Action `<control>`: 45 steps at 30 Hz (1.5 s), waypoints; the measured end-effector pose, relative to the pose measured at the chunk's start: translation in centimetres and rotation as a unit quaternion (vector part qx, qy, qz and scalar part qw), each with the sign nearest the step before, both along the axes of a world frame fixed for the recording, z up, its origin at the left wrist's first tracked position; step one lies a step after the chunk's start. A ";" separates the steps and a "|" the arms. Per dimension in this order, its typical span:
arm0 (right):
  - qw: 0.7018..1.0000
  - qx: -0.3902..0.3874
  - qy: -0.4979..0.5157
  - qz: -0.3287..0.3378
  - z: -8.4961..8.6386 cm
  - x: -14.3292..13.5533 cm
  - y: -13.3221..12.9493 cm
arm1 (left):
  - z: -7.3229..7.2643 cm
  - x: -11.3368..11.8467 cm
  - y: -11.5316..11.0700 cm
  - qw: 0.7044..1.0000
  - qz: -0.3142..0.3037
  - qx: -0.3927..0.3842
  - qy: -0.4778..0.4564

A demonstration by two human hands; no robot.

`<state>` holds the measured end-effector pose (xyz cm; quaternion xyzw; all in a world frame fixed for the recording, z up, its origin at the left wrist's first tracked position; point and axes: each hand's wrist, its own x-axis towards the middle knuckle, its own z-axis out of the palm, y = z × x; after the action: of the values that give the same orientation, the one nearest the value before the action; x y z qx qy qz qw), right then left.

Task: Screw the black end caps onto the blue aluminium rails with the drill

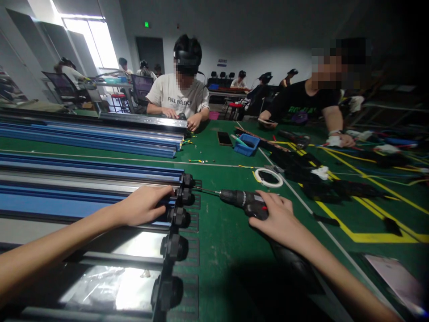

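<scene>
My right hand (276,214) is wrapped round a black cordless drill (239,199), its long thin bit pointing left. The bit's tip reaches a black end cap with a cable gland (186,196) on the end of a blue metal profile (100,193). My left hand (144,205) lies over that profile near its end, thumb and fingers bent round it close to the cap. More black cable glands (181,217) stand in a row along the ends of the neighbouring profiles. Whether the bit sits in a screw is too small to tell.
On the green table (221,250) are a blue bin (247,146), a dark phone (224,138), a white ring (268,177) and a pinkish phone (393,281). Black wire bundles (315,188) spread at right. Two co-workers sit across the table, beside more blue profiles (134,142).
</scene>
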<state>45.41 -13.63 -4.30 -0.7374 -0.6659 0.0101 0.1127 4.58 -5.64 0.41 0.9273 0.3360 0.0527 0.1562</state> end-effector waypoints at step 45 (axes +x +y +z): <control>0.996 0.016 0.048 0.075 0.6 -2.1 2.6 | 0.0 0.1 0.1 1.000 0.005 -0.009 0.002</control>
<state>43.31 -10.99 -3.70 -0.6822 -0.7131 0.0430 0.1557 4.73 -5.53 0.42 0.9244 0.3411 0.0486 0.1637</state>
